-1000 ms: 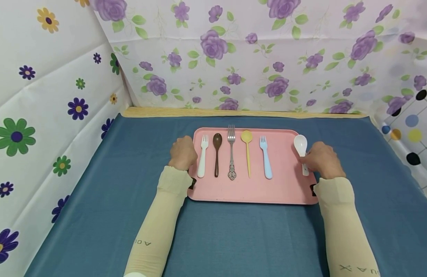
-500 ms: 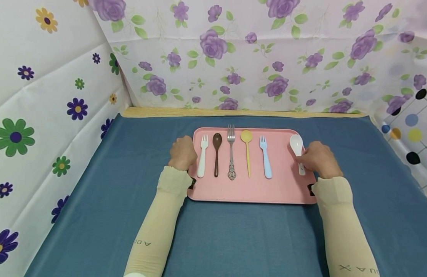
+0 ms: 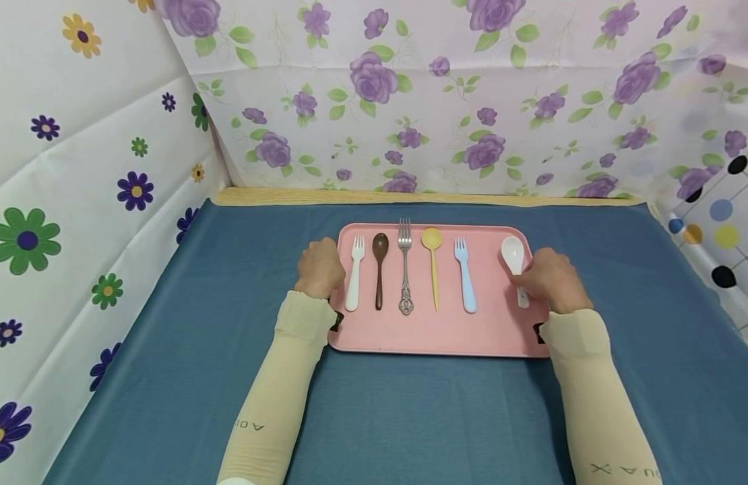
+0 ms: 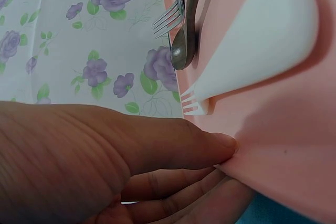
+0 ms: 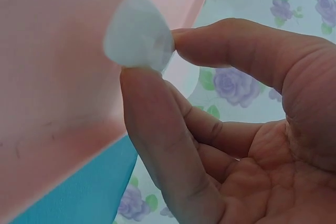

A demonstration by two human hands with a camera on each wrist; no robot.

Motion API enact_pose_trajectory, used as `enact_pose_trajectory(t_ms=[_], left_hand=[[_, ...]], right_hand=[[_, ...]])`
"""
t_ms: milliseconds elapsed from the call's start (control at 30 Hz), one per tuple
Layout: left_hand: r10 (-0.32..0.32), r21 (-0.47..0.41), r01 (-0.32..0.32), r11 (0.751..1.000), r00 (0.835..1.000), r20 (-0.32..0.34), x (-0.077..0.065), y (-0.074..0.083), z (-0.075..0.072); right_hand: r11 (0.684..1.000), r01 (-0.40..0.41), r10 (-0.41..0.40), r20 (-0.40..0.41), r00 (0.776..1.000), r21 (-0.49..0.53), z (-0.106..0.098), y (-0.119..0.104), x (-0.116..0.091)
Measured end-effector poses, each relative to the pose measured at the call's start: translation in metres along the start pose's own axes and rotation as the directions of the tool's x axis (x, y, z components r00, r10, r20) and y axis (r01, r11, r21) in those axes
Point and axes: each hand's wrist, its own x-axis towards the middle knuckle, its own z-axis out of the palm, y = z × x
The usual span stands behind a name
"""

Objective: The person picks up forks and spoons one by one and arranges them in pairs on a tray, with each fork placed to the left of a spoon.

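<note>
My left hand (image 3: 321,269) is at the left edge of a pink tray (image 3: 434,337). In the left wrist view its thumb lies on the rim and its fingers curl underneath, gripping the tray. Between thumb and finger my right hand (image 3: 552,279) pinches the handle of a white spoon (image 3: 512,252) at the tray's right end; the right wrist view shows the handle's end (image 5: 137,38). Side by side on the tray lie a white fork (image 3: 354,276), a dark brown spoon (image 3: 380,259), a silver fork (image 3: 406,269), a yellow spoon (image 3: 432,256) and a light blue fork (image 3: 465,279).
A blue cloth (image 3: 410,417) covers the table under the tray. Behind it a wooden strip (image 3: 350,197) runs along the flowered back wall (image 3: 434,114). Patterned sheets stand at the left (image 3: 77,175) and right (image 3: 728,222).
My right hand has shifted a little to the left with the white spoon, which now sits farther inside the tray's right edge. The left hand and the other cutlery have stayed in place.
</note>
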Motion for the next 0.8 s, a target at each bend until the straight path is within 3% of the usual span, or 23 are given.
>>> enact_pose_trajectory(t_ms=[800], left_hand=[[-0.006,0.010,0.006,1.000,1.000,0.004,0.000,0.001,0.000]], right_hand=[[1.000,-0.016,0.016,-0.038,0.999,-0.008,0.012,-0.007,0.003]])
